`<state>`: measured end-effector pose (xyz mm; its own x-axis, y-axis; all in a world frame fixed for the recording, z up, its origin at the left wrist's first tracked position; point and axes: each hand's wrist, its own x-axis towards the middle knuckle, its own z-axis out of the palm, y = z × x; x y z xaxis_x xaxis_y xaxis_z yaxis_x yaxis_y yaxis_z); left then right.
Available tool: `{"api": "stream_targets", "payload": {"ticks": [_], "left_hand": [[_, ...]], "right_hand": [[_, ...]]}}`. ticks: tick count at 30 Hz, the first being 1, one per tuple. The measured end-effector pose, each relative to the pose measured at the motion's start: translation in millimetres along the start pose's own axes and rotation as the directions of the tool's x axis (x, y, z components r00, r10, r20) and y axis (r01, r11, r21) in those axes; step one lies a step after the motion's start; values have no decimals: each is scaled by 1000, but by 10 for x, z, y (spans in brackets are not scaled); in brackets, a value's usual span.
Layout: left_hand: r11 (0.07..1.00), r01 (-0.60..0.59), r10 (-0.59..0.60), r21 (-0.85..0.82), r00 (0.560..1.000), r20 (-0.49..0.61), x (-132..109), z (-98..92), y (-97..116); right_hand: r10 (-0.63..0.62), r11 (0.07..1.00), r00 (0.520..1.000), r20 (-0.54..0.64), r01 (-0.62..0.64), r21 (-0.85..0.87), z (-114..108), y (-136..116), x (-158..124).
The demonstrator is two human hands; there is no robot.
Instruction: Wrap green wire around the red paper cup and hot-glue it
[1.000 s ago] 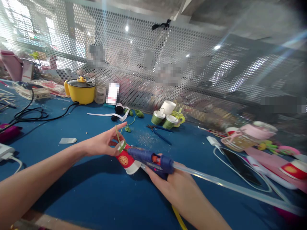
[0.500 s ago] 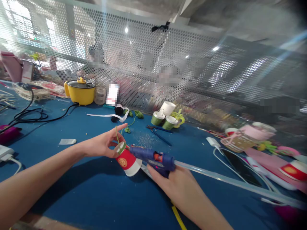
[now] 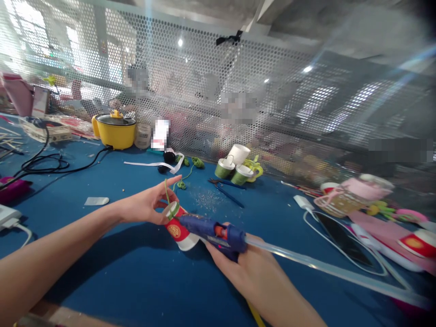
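My left hand (image 3: pixel 146 206) grips the rim end of a red and white paper cup (image 3: pixel 177 229) lying tilted on the blue table (image 3: pixel 112 268), with a green cord (image 3: pixel 168 195) pinched at the rim. My right hand (image 3: pixel 245 270) is wrapped round a blue glue gun (image 3: pixel 213 229). The gun's nozzle points left and touches the cup's rim by the green cord. A clear glue stick (image 3: pixel 323 268) trails out of the gun's back toward the right.
A yellow electric pot (image 3: pixel 115 129) with black cables (image 3: pixel 44 163) stands at the back left. Green paper cups (image 3: pixel 233 170), loose green cord and a blue tool lie behind the hands. A white charger cable, pink items and red cups crowd the right. A perforated metal screen (image 3: pixel 238 91) backs the table.
The glue gun drew back slightly to the right, then returned with its nozzle at the cup's rim. The cup turned a little under the left hand.
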<state>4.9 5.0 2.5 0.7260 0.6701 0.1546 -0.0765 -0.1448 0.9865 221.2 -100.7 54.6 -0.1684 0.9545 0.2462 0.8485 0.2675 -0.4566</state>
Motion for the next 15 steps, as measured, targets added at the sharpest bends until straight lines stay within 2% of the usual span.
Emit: {"api": "stream_targets", "payload": {"ticks": [9, 15], "left_hand": [[1000, -6, 6, 3, 1000, 28, 8, -10, 0], [1000, -3, 3, -4, 1000, 31, 1, -1, 18]], "right_hand": [[-18, 994, 1000, -1, 18, -106, -81, 43, 84], [-38, 993, 998, 50, 44, -113, -146, -9, 113]]}}
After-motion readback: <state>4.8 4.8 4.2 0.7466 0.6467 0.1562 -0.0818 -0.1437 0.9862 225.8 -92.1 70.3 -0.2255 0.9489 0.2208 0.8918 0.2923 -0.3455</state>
